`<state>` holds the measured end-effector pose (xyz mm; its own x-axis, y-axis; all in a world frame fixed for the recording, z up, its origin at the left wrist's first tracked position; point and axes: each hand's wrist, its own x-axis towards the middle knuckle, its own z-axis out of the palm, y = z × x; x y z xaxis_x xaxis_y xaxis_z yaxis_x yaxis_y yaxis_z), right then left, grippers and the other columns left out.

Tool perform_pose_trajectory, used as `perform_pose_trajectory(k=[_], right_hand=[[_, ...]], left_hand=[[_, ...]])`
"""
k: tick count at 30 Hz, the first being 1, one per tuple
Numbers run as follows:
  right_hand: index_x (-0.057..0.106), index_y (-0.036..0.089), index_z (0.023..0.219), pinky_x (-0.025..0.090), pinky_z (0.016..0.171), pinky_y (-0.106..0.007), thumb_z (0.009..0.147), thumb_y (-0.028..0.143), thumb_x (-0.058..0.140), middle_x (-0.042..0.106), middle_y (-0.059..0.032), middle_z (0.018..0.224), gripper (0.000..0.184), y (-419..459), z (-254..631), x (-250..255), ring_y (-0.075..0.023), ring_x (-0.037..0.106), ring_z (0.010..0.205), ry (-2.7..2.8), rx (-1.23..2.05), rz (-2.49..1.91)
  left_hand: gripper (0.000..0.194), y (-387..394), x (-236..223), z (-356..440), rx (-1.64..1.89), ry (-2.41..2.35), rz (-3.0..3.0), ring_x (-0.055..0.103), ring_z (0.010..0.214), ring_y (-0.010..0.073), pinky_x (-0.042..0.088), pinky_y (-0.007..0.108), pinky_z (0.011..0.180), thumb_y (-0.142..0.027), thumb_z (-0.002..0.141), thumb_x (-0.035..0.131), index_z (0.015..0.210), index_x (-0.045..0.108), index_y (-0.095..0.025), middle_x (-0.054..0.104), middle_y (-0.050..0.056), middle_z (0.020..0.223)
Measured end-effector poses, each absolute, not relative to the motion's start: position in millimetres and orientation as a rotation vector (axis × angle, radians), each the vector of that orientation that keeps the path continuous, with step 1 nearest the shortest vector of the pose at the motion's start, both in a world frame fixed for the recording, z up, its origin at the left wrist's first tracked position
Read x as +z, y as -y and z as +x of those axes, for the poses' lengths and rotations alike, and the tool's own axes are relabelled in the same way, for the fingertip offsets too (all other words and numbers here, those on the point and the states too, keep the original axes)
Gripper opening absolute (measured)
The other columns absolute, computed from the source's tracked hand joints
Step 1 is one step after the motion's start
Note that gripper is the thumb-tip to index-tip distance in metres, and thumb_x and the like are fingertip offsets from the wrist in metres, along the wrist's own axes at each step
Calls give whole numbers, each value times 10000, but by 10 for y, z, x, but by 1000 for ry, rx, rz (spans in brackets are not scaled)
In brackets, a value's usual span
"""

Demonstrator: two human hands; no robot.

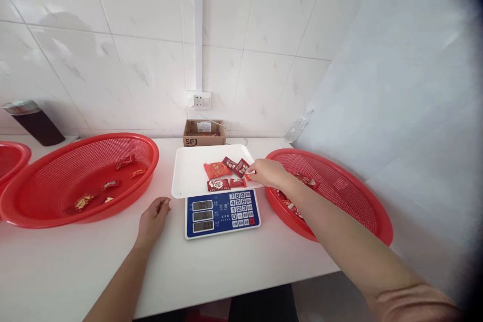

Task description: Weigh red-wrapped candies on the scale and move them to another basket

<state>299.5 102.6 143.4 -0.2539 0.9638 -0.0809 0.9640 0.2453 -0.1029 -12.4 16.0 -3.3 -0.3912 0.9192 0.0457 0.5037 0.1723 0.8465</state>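
A blue electronic scale (pixel 222 213) stands on the white counter with a white tray (pixel 190 171) on top. Several red snack packets (pixel 218 169) lie on the tray. My right hand (pixel 267 171) reaches over the tray's right edge, fingers pinched on a small red packet (pixel 249 176). My left hand (pixel 154 219) rests on the counter just left of the scale, fingers loosely curled and holding nothing. A red basket (pixel 358 188) with a few packets sits under my right forearm.
A large red mesh basket (pixel 81 179) with several packets stands at the left, and another red basket's rim (pixel 14 156) shows at the far left. A small cardboard box (pixel 204 133) sits under a wall socket (pixel 201 100). A dark canister (pixel 33 122) stands back left.
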Motion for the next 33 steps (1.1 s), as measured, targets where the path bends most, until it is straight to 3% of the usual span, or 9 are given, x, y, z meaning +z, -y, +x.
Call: perform_pose_trajectory(k=[4, 8, 12, 16, 22, 33], right_hand=[[714, 251, 762, 365, 544, -260, 680, 198, 582, 696, -62, 801, 164, -1019, 2954, 1417, -221, 624, 714, -2426, -151, 1816], [698, 251, 799, 340, 531, -247, 701, 195, 536, 695, -57, 864, 198, -1035, 2965, 1395, -206, 615, 744, -2450, -106, 1854], [657, 248, 866, 311, 512, -236, 720, 219, 489, 683, -33, 901, 224, -954, 3098, 1525, -184, 591, 744, -2592, -76, 2043], [623, 228, 788, 308, 495, -225, 717, 279, 491, 655, -26, 913, 159, -807, 3351, 1672, -161, 564, 693, -2627, -25, 2226], [576, 241, 704, 300, 453, -238, 686, 309, 517, 633, 7, 686, 92, -702, 3670, 1632, -151, 535, 549, -2388, -147, 2363], [530, 237, 733, 311, 464, -253, 732, 388, 491, 615, 10, 638, 155, -647, 3875, 1525, -173, 553, 569, -2148, -135, 2421]], left_hand=[[352, -161, -37, -124, 1141, -1962, 1361, 579, 762, 188, 438, 299, 710, -517, 765, 415, 875, 588, -230, 621, 10, 740], [343, -162, -43, -126, 1142, -1954, 1370, 576, 758, 183, 434, 291, 702, -506, 772, 412, 881, 587, -233, 620, 8, 741], [329, -160, -29, -118, 1157, -1945, 1369, 575, 738, 177, 432, 281, 693, -500, 770, 418, 864, 588, -234, 615, 1, 719], [327, -162, -21, -101, 1171, -1937, 1354, 578, 733, 177, 437, 280, 704, -496, 764, 424, 857, 586, -227, 611, 0, 709], [318, -157, -1, -85, 1144, -1947, 1341, 573, 722, 170, 436, 276, 699, -490, 762, 424, 849, 580, -227, 604, -3, 705], [338, -157, -18, -93, 1125, -1957, 1329, 580, 753, 172, 437, 285, 719, -504, 768, 418, 875, 580, -227, 614, -1, 735]])
